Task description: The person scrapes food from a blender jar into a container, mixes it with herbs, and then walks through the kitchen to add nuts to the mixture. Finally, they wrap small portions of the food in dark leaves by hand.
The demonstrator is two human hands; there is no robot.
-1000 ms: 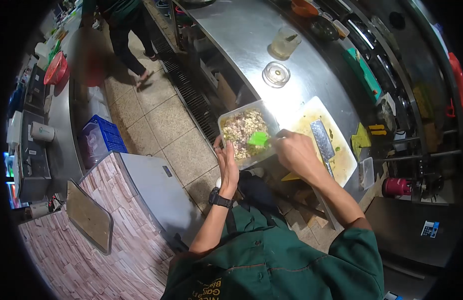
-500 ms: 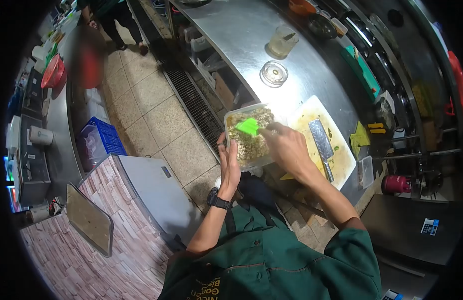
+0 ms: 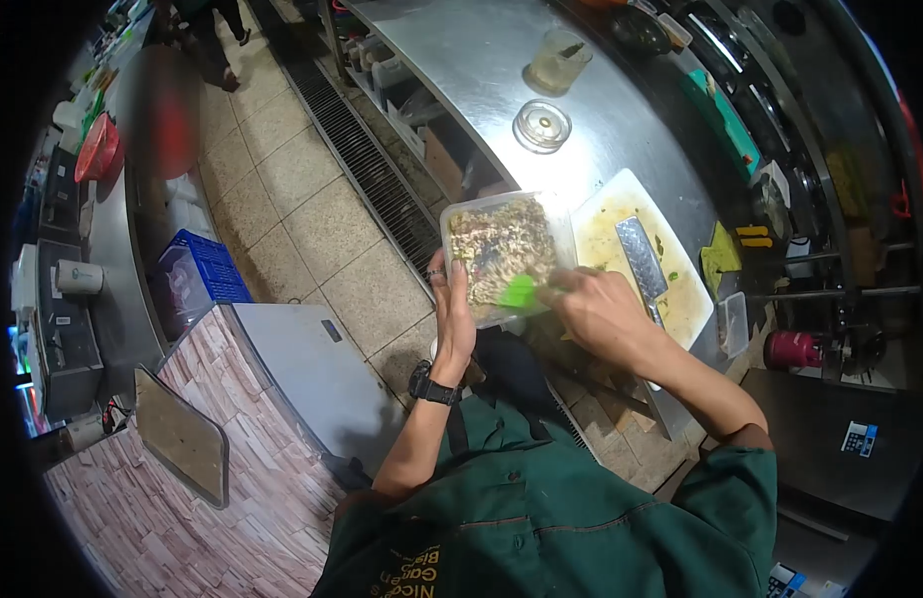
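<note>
A clear plastic container filled with a chopped brown-and-green mix sits at the edge of the steel counter. My left hand, with a ring and a black wristwatch, grips the container's near left side. My right hand holds a green spatula, its blade pressed into the mix at the container's near edge. Just right of the container lies a white cutting board smeared yellow, with a cleaver resting on it.
A round glass lid and a glass jar stand farther back on the counter. Floor drain grating runs along the counter. A blue crate and a stone-clad counter are at left. Another person stands far up the aisle.
The green spatula has travelled from the container's far end back toward its near edge. The view has shifted slightly; the person in the aisle has moved farther away.
</note>
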